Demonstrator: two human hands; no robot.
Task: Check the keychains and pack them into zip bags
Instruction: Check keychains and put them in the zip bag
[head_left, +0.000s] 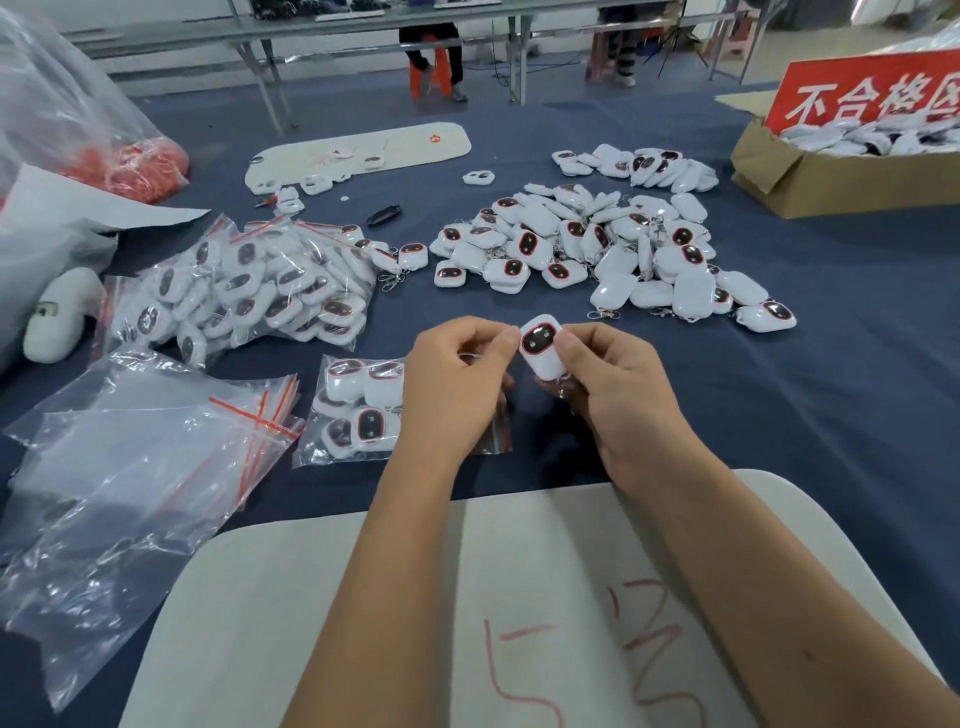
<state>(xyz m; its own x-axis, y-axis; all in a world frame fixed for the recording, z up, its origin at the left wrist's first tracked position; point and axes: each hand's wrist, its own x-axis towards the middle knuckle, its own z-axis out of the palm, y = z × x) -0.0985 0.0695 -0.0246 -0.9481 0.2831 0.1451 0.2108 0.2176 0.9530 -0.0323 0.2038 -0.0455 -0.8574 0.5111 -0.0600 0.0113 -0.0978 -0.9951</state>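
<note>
Dark blue cloth-covered table (831, 395): work surface. Loose heap of white oval plastic keychains with red-rimmed dark windows (587, 244): far centre, unchecked stock. Stack of empty clear zip bags with red seals (130, 467): near left. Part-filled clear zip bag (358, 405): just left of the hands. Left hand (457, 384) and right hand (618, 384): both curled, pinching one white keychain (541, 347) between fingertips, above the table edge, window facing up. Inspection advice (a judgement): turn it slowly, view both faces and the metal clip, before bagging.
</note>
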